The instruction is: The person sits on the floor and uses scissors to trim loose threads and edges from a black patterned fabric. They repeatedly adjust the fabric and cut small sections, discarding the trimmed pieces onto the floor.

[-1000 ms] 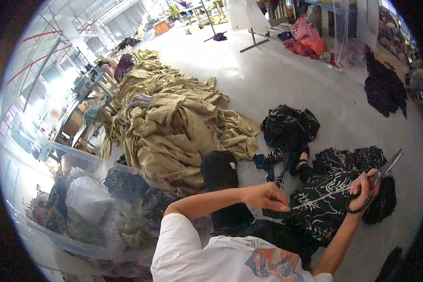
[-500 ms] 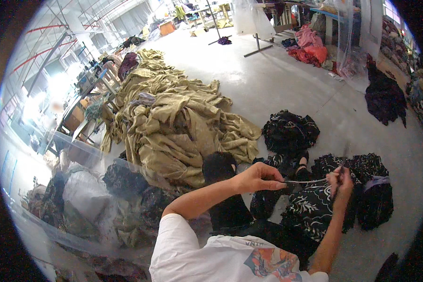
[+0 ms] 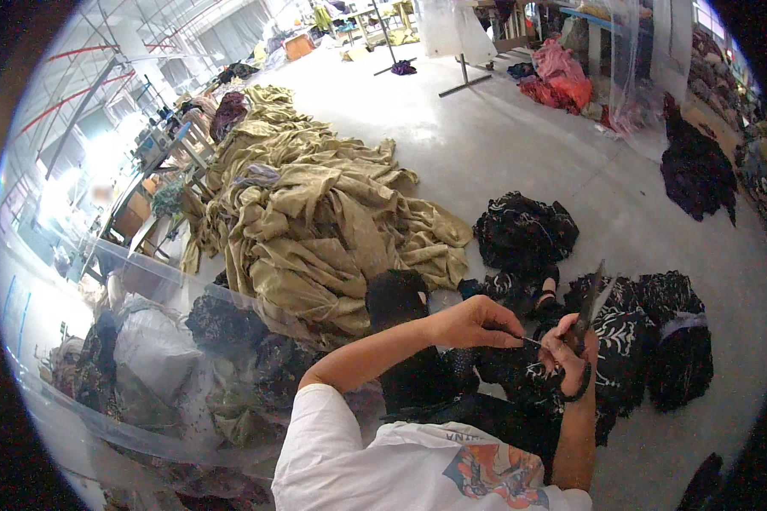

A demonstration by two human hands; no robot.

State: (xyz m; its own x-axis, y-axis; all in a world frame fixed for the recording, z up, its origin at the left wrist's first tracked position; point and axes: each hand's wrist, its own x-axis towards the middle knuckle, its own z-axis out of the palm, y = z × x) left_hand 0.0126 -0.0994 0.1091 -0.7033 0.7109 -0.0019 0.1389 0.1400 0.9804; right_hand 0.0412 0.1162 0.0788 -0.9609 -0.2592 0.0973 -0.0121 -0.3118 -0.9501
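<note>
My left hand [image 3: 484, 324] is closed in a pinch on one end of a thin pale cord [image 3: 531, 341]. The cord runs a short way across to my right hand [image 3: 566, 351], which is close beside the left. A pair of scissors [image 3: 595, 300] is in my right hand, its blades pointing up and slightly apart, its dark handle loops by my palm. Whether the right fingers also grip the cord is hard to make out. Beneath and beyond my hands lies black fabric with white patterns [image 3: 622, 332], bundled in a stack on the floor.
A large heap of olive-yellow cloth [image 3: 315, 213] spreads at the left. A black cloth bundle [image 3: 526, 232] lies ahead. Clear plastic sheeting [image 3: 187, 289] covers more cloth at the lower left. Pink and red cloth [image 3: 558, 81] and a metal stand [image 3: 464, 81] are farther off.
My right hand has moved left toward my left hand, so the cord span between them is shorter. The scissors, blurred before, now point upward in clear view. The left hand has barely moved.
</note>
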